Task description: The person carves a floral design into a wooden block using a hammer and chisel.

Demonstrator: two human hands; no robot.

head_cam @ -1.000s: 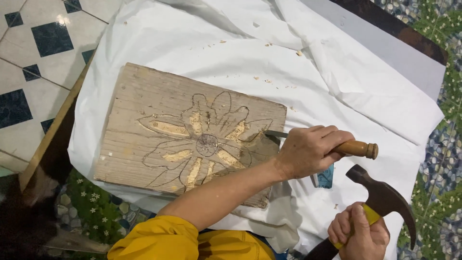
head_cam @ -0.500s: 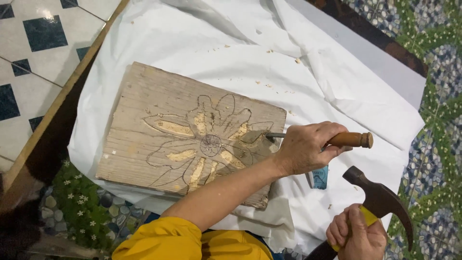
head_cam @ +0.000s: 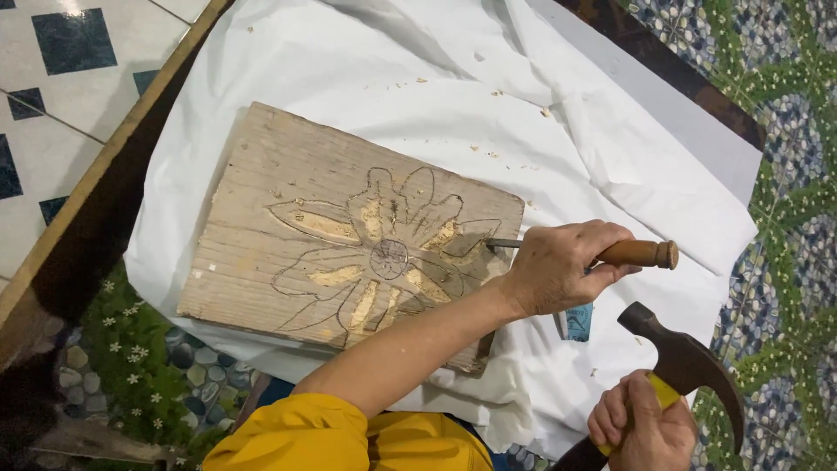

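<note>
Near the right edge of the white cloth (head_cam: 610,139), the left hand (head_cam: 558,266) is gripping a wooden-handled chisel (head_cam: 641,254), its long axis lying level, steel tip touching a flower petal carved in the rough plank (head_cam: 288,183). The right hand (head_cam: 641,427) is clasping a dark claw hammer (head_cam: 693,362), its head hovering just below the chisel's butt.

Counted on the white sheet
One wooden board (head_cam: 288,218), one chisel (head_cam: 641,254), one hammer (head_cam: 689,366), two hands
</note>
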